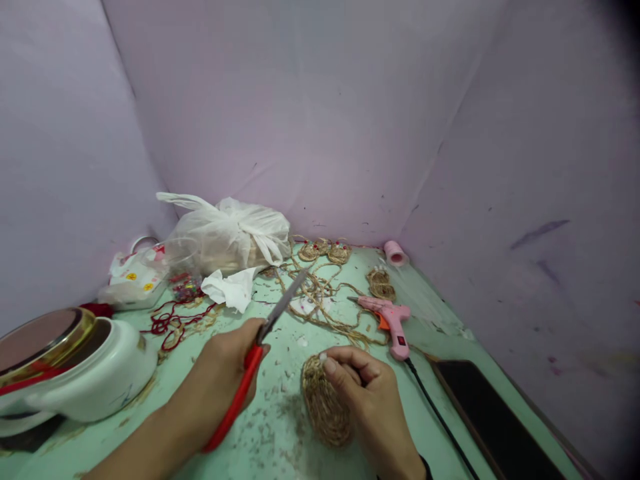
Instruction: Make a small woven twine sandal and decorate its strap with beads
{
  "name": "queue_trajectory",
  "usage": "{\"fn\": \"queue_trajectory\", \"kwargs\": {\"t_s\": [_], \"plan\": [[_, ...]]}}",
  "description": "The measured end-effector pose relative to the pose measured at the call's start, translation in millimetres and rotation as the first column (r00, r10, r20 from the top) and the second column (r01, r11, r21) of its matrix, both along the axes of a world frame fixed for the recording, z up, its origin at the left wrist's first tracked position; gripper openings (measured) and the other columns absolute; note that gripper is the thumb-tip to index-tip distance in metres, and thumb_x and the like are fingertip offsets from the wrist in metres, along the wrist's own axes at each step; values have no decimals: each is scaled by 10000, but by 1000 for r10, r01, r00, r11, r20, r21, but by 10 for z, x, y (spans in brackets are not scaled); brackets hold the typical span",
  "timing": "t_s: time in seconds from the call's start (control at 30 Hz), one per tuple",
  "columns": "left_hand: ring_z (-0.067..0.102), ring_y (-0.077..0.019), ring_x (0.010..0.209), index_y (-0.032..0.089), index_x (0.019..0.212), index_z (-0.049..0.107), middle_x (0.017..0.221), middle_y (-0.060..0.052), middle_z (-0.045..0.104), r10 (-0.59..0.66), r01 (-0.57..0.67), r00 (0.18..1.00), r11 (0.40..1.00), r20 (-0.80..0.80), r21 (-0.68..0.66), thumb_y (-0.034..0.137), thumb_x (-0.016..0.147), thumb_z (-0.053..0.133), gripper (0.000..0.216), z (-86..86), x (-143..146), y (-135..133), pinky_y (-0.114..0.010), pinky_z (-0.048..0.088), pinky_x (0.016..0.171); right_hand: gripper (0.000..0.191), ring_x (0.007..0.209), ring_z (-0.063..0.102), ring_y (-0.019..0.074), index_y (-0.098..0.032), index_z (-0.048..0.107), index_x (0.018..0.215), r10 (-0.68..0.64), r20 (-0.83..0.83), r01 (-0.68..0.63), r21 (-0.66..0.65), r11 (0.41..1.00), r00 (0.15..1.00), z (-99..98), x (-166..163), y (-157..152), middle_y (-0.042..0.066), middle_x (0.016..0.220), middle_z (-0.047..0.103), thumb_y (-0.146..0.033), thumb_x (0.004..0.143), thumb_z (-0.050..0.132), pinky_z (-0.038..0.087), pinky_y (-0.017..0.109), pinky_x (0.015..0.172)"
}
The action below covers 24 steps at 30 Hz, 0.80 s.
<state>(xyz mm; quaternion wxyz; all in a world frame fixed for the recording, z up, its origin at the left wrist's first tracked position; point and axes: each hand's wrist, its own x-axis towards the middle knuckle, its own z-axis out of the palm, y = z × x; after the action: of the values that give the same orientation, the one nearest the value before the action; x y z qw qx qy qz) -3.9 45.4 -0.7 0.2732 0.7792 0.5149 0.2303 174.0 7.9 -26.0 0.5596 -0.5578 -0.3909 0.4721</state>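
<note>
My left hand is closed around the red handles of a pair of scissors, whose metal blades point up and away toward the back of the table. My right hand is closed on a coiled jute-rope disc, holding it on edge against the green table. The thumb and fingers pinch the disc's top rim. Loose jute twine lies just beyond both hands.
A pink glue gun with a black cord lies right of the twine. A dark phone rests at the right edge. A white pot stands at left. A white plastic bag, red cord, small jute coils and pink spool sit behind.
</note>
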Motion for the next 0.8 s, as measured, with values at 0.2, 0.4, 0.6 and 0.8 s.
{"fn": "queue_trajectory", "kwargs": {"t_s": [0.2,0.4,0.6,0.8], "plan": [[501,-105,427,189,919,425,571,45,540,273,36,772,883,575,-468,336,703,574,301,-12,183,-78,-208,389,392,221,429,284,80,-143,643,644,80,135,-88,57,994,988,-45,-36,-32,-54,455,360,-363,632,630,245,209,405],[507,-86,433,164,909,430,545,61,530,322,168,648,824,691,-542,296,627,677,397,-134,304,-190,-194,408,410,164,465,369,90,-149,666,691,120,420,-240,245,939,899,-139,-99,-92,-14,557,466,-269,740,567,290,215,434],[518,-82,442,161,938,454,578,47,552,314,213,603,823,734,-527,258,658,660,360,-141,271,-188,-187,417,409,173,432,321,83,-164,706,782,159,302,-219,177,960,940,-175,-114,-83,-54,485,389,-286,720,600,283,212,419],[478,-88,401,156,998,423,495,51,537,296,219,647,810,702,-544,305,708,594,368,-179,289,-179,-194,391,405,101,486,432,101,-187,719,653,119,176,-150,175,973,977,-136,-129,-93,-8,537,532,-264,670,656,356,221,478]]}}
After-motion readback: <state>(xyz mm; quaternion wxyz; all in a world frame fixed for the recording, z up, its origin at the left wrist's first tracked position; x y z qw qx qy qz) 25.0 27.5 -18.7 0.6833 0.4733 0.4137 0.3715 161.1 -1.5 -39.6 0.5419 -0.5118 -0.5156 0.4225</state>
